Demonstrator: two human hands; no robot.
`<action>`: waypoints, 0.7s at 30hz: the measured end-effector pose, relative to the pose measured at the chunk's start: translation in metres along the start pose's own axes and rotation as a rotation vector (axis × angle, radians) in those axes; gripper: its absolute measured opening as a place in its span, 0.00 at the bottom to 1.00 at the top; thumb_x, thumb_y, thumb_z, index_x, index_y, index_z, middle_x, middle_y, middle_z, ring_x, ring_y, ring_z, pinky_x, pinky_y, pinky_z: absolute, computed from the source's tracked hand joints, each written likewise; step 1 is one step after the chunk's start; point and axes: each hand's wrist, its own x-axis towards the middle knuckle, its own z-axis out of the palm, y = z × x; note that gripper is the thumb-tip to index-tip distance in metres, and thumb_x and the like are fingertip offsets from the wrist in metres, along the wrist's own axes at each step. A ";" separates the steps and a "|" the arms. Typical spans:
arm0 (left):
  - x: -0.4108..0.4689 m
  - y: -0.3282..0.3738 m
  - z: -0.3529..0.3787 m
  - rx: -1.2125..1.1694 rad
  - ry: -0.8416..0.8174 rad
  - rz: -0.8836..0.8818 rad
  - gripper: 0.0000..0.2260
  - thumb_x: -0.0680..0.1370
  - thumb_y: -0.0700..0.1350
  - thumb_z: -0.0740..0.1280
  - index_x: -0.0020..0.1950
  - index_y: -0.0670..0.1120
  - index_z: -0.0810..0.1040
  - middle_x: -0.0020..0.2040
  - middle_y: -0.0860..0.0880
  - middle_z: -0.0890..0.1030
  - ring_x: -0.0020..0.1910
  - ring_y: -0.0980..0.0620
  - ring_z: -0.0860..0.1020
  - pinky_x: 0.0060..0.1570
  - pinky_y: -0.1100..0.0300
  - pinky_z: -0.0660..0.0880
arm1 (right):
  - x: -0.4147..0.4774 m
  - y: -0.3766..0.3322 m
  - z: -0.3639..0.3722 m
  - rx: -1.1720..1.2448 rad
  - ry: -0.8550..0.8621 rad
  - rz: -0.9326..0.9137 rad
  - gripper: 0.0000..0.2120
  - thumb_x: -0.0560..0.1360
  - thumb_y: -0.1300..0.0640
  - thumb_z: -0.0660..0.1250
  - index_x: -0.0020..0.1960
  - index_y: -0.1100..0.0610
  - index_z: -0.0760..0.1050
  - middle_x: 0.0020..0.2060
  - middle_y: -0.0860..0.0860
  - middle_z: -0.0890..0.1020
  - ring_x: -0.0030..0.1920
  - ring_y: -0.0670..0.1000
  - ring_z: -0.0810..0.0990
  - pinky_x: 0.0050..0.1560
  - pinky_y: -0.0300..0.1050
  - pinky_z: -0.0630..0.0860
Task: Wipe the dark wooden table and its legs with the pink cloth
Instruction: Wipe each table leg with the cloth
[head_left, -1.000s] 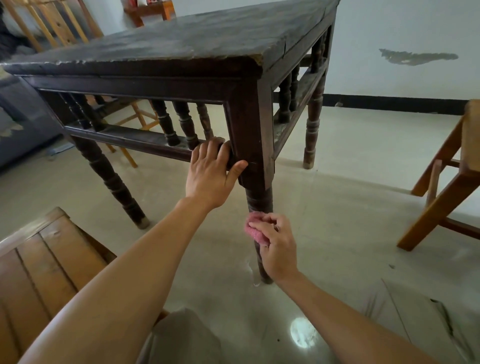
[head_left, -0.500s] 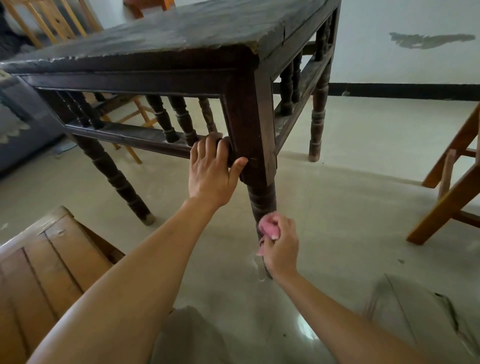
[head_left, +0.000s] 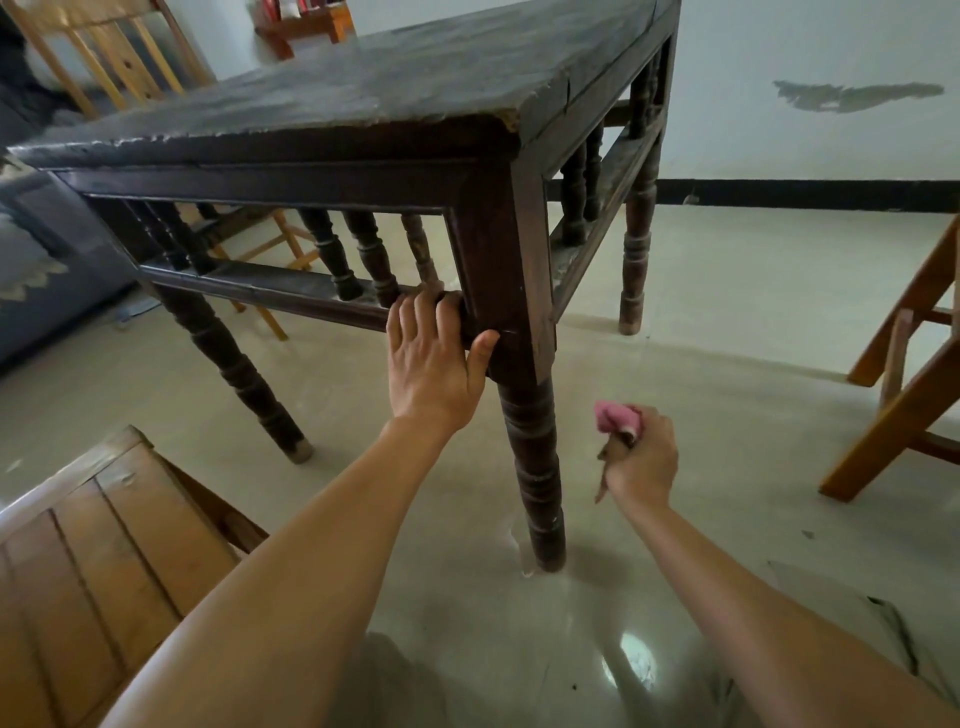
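The dark wooden table (head_left: 363, 88) fills the upper half of the head view, its top scuffed and dusty. Its near corner leg (head_left: 532, 467) is turned and stands on the pale floor. My left hand (head_left: 434, 358) grips the lower rail where it meets that corner post, thumb on the post. My right hand (head_left: 641, 460) holds the bunched pink cloth (head_left: 615, 418) in the air, a short way to the right of the leg and clear of it.
A light wooden chair (head_left: 93, 566) stands at the lower left, close to my left arm. Another wooden chair frame (head_left: 904, 384) is at the right edge. A third chair (head_left: 104, 57) sits behind the table. Wet shiny floor (head_left: 519, 623) lies around the near leg.
My right hand with the pink cloth has come off the near leg and moved to the right and slightly up. My left hand keeps its grip on the rail.
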 end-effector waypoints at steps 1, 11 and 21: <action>0.000 0.000 0.002 0.002 0.014 -0.002 0.31 0.80 0.64 0.41 0.61 0.41 0.70 0.61 0.40 0.72 0.63 0.40 0.69 0.71 0.43 0.58 | -0.008 -0.009 0.006 0.032 -0.012 -0.041 0.12 0.74 0.69 0.66 0.52 0.55 0.77 0.50 0.52 0.76 0.48 0.50 0.76 0.47 0.41 0.70; 0.004 -0.003 0.024 -0.049 0.229 0.025 0.31 0.80 0.63 0.41 0.56 0.39 0.71 0.55 0.38 0.74 0.57 0.39 0.71 0.68 0.41 0.61 | -0.050 0.044 0.008 -0.059 -0.177 -0.119 0.16 0.69 0.72 0.70 0.54 0.60 0.81 0.46 0.54 0.78 0.43 0.55 0.78 0.43 0.42 0.70; 0.006 -0.007 0.035 -0.053 0.295 0.046 0.29 0.80 0.63 0.42 0.55 0.40 0.69 0.55 0.37 0.74 0.57 0.38 0.71 0.66 0.40 0.62 | -0.121 0.017 0.050 -0.072 -0.378 -0.250 0.16 0.63 0.59 0.80 0.50 0.57 0.83 0.48 0.51 0.78 0.46 0.49 0.77 0.44 0.33 0.69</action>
